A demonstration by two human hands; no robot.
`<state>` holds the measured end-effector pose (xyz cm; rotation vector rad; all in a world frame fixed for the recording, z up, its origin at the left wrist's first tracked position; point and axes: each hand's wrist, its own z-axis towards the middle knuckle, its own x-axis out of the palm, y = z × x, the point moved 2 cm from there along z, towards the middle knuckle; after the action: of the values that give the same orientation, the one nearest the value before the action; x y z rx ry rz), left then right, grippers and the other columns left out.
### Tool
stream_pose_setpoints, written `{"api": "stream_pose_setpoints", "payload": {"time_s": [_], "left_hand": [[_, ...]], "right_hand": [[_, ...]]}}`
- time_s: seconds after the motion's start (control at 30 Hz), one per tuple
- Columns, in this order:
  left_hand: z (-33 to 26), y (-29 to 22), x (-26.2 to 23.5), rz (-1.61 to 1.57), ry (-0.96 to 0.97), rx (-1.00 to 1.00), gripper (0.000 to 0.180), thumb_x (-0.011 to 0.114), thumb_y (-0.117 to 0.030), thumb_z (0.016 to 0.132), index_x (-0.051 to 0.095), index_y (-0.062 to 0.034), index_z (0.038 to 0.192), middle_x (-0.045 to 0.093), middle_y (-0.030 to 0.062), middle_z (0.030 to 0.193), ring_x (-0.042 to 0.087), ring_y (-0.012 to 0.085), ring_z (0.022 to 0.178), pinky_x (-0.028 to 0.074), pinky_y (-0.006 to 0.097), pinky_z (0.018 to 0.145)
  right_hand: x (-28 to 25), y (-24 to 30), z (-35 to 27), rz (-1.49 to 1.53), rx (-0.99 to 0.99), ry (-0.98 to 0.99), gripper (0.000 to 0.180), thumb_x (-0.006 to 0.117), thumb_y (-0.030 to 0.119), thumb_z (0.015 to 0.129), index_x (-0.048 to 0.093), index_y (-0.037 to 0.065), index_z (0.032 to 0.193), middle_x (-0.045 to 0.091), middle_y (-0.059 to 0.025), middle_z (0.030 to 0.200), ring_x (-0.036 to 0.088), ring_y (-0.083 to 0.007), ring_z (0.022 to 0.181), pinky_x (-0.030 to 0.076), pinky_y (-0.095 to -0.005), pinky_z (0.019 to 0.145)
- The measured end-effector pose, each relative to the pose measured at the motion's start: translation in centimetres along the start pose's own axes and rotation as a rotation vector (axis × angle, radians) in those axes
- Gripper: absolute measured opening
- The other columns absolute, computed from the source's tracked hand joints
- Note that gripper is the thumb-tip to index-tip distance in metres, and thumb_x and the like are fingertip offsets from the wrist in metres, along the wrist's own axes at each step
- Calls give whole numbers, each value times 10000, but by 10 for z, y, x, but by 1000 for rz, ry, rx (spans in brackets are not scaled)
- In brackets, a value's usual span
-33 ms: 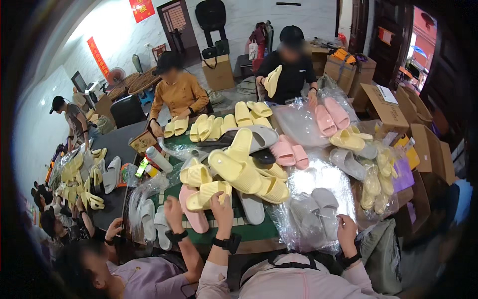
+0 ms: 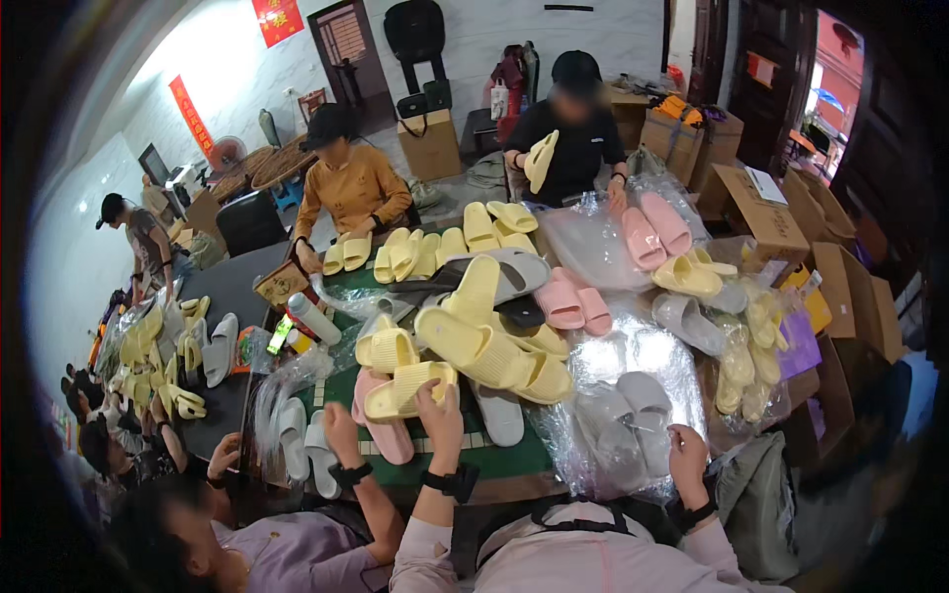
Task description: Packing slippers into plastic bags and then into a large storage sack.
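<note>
A crowded workroom with other seated workers surrounds a green table (image 2: 494, 460) heaped with foam slippers. My right hand (image 2: 687, 455) lies loosely open on a plastic bag of grey slippers (image 2: 623, 420) (crinkly, clear). My left hand (image 2: 440, 405) is curled around a yellow slipper (image 2: 407, 387) near the table's front edge.

Wearer's body, head view: 2 forearms enter from lower edge. Pale pinkish-white long sleeves, pushed back from wrists. Left hand (image 2: 442, 403): bare, black band with a boxy black unit at wrist. Right hand (image 2: 686, 454): bare, black wrist strap. Dark strap across the chest.
</note>
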<state>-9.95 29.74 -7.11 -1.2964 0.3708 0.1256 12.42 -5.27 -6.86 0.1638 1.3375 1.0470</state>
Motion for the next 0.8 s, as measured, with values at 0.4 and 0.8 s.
{"api": "stream_pose_setpoints", "payload": {"time_s": [0.4, 0.8], "left_hand": [[47, -10, 80, 337, 387, 236, 895, 702, -266, 727, 139, -28, 1381, 598, 238, 930, 577, 379, 882, 458, 439, 751], [135, -57, 75, 786, 1049, 412, 777, 486, -64, 678, 212, -172, 1398, 608, 263, 805, 602, 374, 724, 462, 447, 614]], "right_hand": [[7, -3, -8, -4, 121, 3, 116, 535, 41, 814, 619, 31, 892, 608, -144, 787, 576, -291, 717, 448, -356, 650], [9, -13, -7, -24, 169, -35, 141, 537, 60, 793, 627, 50, 900, 612, -152, 805, 577, -322, 751, 453, -386, 663]]}}
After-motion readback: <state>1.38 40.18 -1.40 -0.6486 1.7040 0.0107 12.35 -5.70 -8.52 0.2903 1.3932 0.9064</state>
